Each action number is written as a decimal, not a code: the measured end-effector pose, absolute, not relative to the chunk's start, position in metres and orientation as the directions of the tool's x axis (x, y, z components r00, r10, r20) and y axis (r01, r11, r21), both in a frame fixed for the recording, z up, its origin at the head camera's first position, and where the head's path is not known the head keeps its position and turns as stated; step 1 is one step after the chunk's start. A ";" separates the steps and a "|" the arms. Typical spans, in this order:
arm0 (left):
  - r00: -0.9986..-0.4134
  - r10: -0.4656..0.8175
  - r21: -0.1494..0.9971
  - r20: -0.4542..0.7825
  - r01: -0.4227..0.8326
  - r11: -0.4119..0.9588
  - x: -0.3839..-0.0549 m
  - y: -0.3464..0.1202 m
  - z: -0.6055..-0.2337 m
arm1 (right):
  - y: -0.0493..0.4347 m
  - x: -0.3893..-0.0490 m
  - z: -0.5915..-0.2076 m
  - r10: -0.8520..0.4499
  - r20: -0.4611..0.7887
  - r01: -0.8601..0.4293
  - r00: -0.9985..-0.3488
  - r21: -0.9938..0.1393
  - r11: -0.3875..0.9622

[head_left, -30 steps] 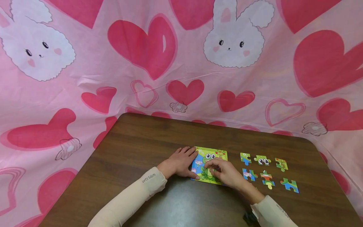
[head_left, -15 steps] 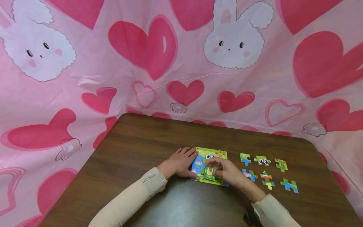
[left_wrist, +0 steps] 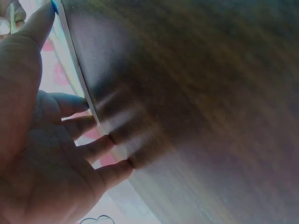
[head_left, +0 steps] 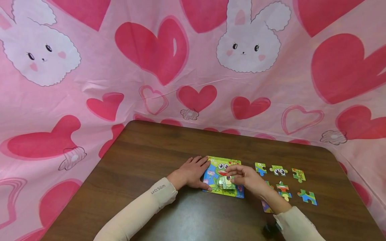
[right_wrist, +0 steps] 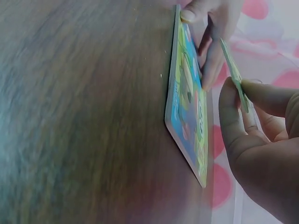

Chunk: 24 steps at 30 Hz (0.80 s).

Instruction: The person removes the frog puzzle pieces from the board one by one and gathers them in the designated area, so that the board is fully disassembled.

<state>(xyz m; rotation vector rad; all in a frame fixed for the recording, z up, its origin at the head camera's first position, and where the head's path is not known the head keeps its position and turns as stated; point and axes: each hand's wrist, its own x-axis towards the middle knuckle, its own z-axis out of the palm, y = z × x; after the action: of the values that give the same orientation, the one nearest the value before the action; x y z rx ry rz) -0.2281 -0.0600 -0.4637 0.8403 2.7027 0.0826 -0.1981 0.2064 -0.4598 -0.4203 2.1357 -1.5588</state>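
Observation:
My left hand (head_left: 193, 172) lies spread at the left edge of a frog picture puzzle board (head_left: 221, 159), fingertips and thumb at its rim. In the left wrist view its fingers (left_wrist: 96, 148) reach straight to the table by the board. My right hand (head_left: 248, 180) is raised over the board's right side and pinches a jigsaw piece (head_left: 225, 182) between thumb and index finger. The right wrist view shows that piece (right_wrist: 235, 74) edge-on, tilted and apart from the board (right_wrist: 187, 140); its printed face is mostly hidden there.
Right of the board lie several loose pieces, including one with frog eyes (head_left: 278, 170), one with a red mouth (head_left: 282, 188) and a blue-green one (head_left: 308, 197). Another piece (head_left: 266, 207) shows partly under my right forearm. A pink heart-print cloth (head_left: 199, 100) hangs behind the wooden table (head_left: 169, 144).
My right hand has lifted the pinched piece from the board's lower middle and drawn slightly right. My right forearm now covers other loose pieces. The left hand stays put.

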 end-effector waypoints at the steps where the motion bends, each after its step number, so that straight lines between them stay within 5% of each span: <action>1: -0.779 0.563 0.146 -0.274 0.545 0.825 -0.228 -0.060 -0.464 | 0.208 -0.198 -0.459 -0.493 -0.186 0.029 -0.850 -0.951 0.309; 24: -0.778 0.564 0.155 -0.276 0.543 0.825 -0.228 -0.060 -0.463 | 0.269 -0.186 -0.449 -0.334 -0.212 0.125 -0.919 -0.957 0.263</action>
<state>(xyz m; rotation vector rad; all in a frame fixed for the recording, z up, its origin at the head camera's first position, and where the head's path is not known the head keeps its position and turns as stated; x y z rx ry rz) -0.2281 -0.0598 -0.4634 0.8408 2.6973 0.0963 -0.1863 0.2686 -0.4489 -0.1903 2.1685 -1.6951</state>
